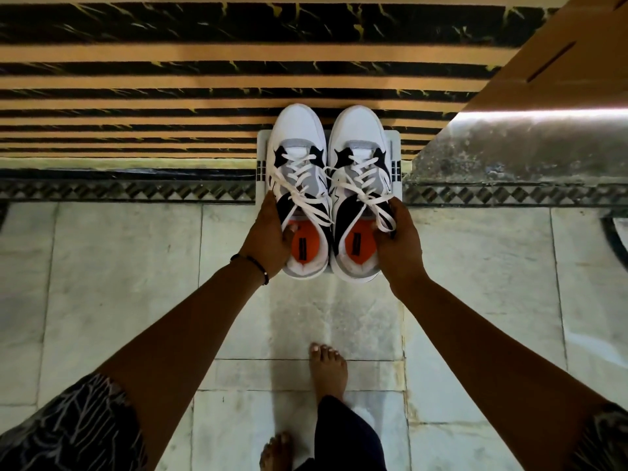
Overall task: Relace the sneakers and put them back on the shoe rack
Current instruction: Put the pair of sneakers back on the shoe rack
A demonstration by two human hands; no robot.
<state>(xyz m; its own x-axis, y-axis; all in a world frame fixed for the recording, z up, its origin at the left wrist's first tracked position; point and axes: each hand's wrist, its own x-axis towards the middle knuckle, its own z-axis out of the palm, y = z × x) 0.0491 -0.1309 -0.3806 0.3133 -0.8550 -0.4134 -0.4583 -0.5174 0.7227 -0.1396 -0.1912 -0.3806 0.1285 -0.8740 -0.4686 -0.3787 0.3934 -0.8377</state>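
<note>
Both sneakers sit side by side over the white shoe rack [260, 144], left hand [268, 239] gripping the left sneaker [299, 147], right hand [399, 246] the right sneaker [356, 137]; loose lace ends [385, 222] could snag fingers and drag a shoe off

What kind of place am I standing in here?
Probably a home hallway at the foot of a staircase: pale marble floor tiles, black-and-tan striped steps, and a small white shoe rack under the sneakers.
</note>
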